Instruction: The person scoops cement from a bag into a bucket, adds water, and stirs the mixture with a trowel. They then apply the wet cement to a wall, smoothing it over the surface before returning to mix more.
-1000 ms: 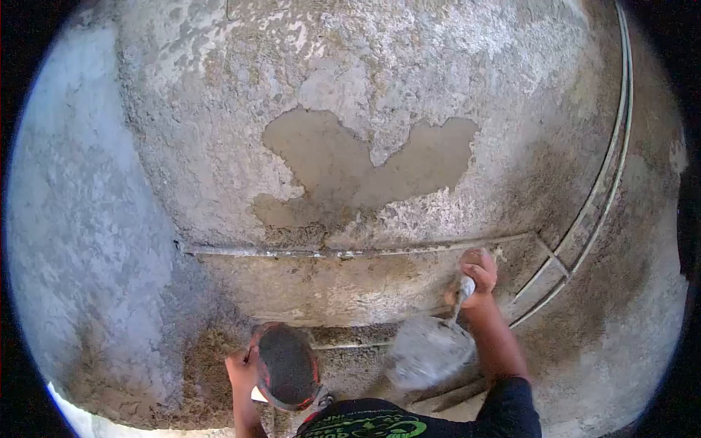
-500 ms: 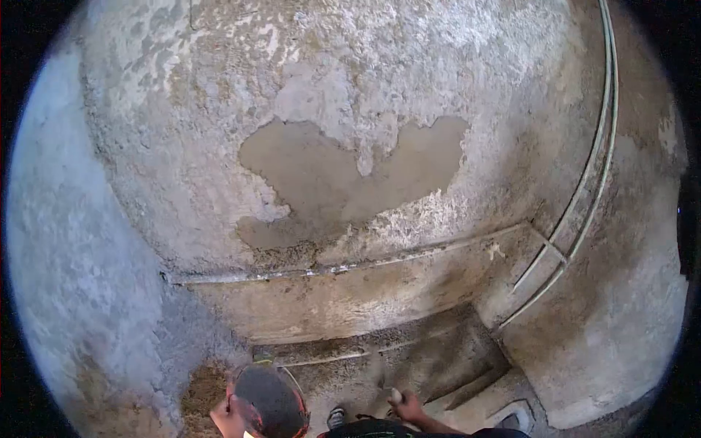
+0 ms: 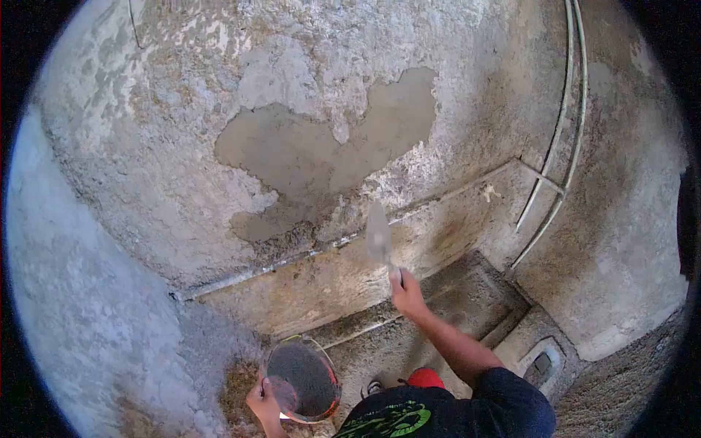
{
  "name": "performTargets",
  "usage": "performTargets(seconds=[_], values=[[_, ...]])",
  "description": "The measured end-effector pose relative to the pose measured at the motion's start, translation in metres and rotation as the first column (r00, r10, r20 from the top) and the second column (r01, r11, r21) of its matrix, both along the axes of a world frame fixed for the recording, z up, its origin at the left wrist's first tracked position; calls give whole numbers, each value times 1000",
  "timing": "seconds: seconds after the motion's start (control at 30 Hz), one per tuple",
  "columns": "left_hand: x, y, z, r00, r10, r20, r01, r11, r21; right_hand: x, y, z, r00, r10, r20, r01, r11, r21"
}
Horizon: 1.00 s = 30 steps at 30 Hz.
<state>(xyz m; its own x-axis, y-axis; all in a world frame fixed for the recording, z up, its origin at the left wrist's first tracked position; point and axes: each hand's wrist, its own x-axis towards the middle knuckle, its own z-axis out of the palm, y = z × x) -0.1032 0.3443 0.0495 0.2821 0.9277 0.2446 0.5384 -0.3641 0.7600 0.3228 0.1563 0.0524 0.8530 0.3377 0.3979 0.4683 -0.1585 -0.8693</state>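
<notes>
My right hand point(image 3: 408, 293) is closed around the handle of a pointed trowel point(image 3: 378, 232), its blade angled up in front of the wall. Behind and above the blade, a patch of smooth wet mortar point(image 3: 310, 153) spreads over the rough wall point(image 3: 175, 168). At the lower left, my left hand point(image 3: 263, 401) grips the near left rim of a round bucket point(image 3: 303, 376). Grey mortar shows inside the bucket, and a thin wire handle leans at its far right side. The fingers on the bucket's inner side are partly blurred.
A thin pipe point(image 3: 321, 252) runs along the wall's lower part. Two more pipes point(image 3: 577, 109) curve down on the right. Below lies a recessed trough-like floor point(image 3: 453, 314), with a squarish drain opening point(image 3: 542, 365) near my right elbow. A red item point(image 3: 426, 377) shows beside my shirt.
My right hand has risen from near my body, bringing the trowel up before the wall. The bucket and left hand appear shifted right as the view tilts.
</notes>
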Motion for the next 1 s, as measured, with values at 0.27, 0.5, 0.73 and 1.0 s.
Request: performTargets(seconds=[0.27, 0.5, 0.73, 1.0], values=[[28, -16, 14, 999, -29, 38, 30, 999, -12, 136, 101, 150, 960, -80, 270, 43, 989, 143], [35, -40, 1, 991, 121, -49, -115, 987, 110, 174, 130, 81, 887, 44, 459, 93, 958, -272], [72, -49, 8, 930, 362, -67, -359, 932, 50, 164, 62, 17, 786, 467, 406, -192, 807, -558], [141, -45, 17, 957, 286, 39, -289, 954, 83, 259, 74, 101, 702, 134, 699, 2, 982, -191]])
